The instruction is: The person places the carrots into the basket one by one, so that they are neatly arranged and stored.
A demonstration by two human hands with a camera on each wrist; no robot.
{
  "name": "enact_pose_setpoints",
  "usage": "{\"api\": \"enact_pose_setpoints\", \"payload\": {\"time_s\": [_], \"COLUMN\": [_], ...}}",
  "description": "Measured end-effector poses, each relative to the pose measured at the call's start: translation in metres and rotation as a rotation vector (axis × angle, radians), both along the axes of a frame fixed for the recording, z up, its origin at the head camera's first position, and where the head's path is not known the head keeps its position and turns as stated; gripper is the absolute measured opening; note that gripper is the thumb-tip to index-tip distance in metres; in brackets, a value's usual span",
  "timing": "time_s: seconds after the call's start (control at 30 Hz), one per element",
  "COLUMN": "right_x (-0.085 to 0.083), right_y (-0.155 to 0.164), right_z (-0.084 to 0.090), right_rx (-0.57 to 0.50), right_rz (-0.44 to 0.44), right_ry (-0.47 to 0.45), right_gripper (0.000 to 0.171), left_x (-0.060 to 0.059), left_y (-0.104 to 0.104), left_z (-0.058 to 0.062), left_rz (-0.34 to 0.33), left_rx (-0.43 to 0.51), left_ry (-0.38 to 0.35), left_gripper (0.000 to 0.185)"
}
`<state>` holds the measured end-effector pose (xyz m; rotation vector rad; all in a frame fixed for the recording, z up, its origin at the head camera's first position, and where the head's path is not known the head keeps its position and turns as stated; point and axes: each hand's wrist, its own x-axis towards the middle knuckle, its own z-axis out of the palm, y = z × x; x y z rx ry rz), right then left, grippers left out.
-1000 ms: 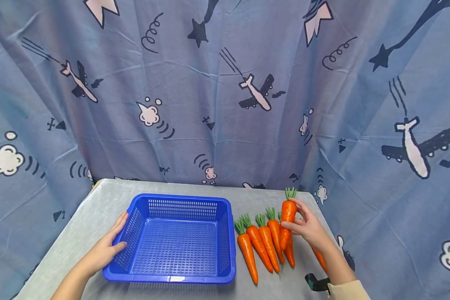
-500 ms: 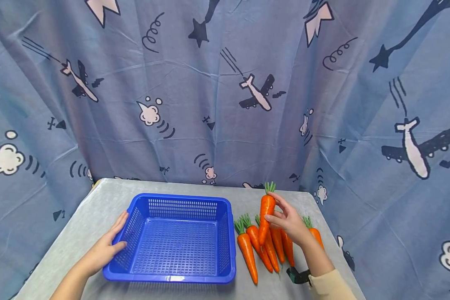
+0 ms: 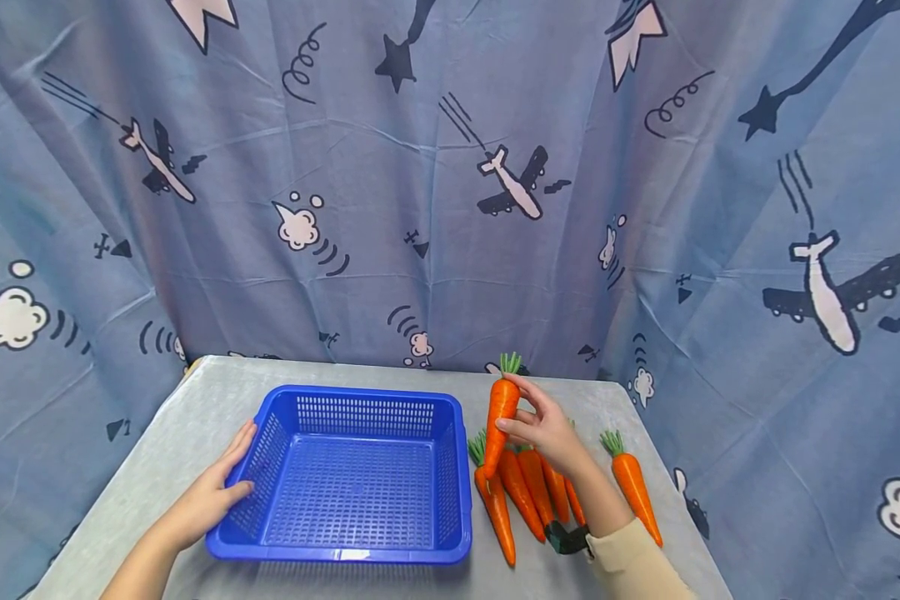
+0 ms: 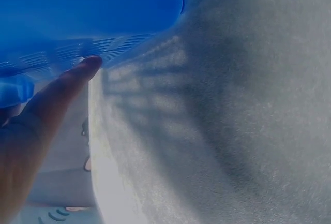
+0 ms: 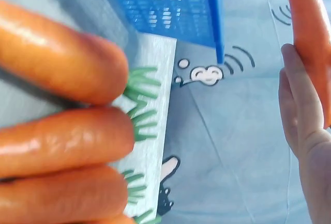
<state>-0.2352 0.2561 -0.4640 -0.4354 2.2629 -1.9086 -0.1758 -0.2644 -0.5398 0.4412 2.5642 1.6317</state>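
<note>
My right hand (image 3: 543, 425) holds a carrot (image 3: 501, 417) with green stems, pinched between thumb and fingers. It hangs raised and slightly tilted, tip down, over the left end of a row of carrots (image 3: 521, 492). In the right wrist view the held carrot (image 5: 310, 27) shows at the right edge, partly out of frame. My left hand (image 3: 206, 500) rests against the left side of a blue plastic basket (image 3: 352, 557), fingers straight along its rim. The left wrist view shows a digit (image 4: 77, 76) touching the basket's slatted outer wall (image 4: 119, 45).
A single carrot (image 3: 637, 492) lies apart at the right of the grey-white table (image 3: 390, 583). The basket holds nothing. A blue patterned curtain (image 3: 450, 292) stands behind the table and along both sides.
My right hand has carried the carrot leftward across the row, toward the basket, and slightly higher. The lone carrot at the right has come into fuller view. My left hand and the basket stay put.
</note>
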Motion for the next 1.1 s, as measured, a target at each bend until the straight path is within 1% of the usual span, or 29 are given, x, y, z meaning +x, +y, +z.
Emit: {"api": "enact_pose_setpoints", "payload": {"time_s": [0.17,0.3,0.4,0.63,0.87,1.0,1.1], "right_x": [-0.005,-0.009,-0.012,-0.012,-0.012,-0.013,-0.014], "right_y": [-0.019,-0.033,-0.044,-0.073,-0.096,-0.107,-0.115], "right_z": [0.003,0.002,0.002,0.003,0.001,-0.002,-0.003], "right_rx": [0.038,0.025,0.012,0.027,0.04,0.032,0.046], "right_rz": [-0.013,0.005,0.031,0.064,0.091,0.118,0.132], "right_ry": [-0.015,-0.04,-0.041,-0.048,-0.038,-0.049,-0.052], "right_gripper": [0.073,0.073,0.073,0.074,0.072,0.074,0.074], "left_x": [-0.001,-0.002,-0.001,0.002,0.002,0.001,0.001], "left_y": [-0.001,0.0,-0.001,-0.001,0.001,0.002,0.001], "left_z": [0.0,-0.002,-0.003,-0.002,-0.003,-0.004,-0.004], "left_rz": [0.001,-0.002,-0.003,0.014,0.023,0.031,0.03], "left_rx": [0.002,0.004,0.015,-0.004,-0.062,-0.076,-0.063], "left_ry": [-0.009,-0.018,-0.013,0.037,0.131,0.136,0.128], "left_gripper": [0.084,0.085,0.085,0.083,0.082,0.082,0.082]}}
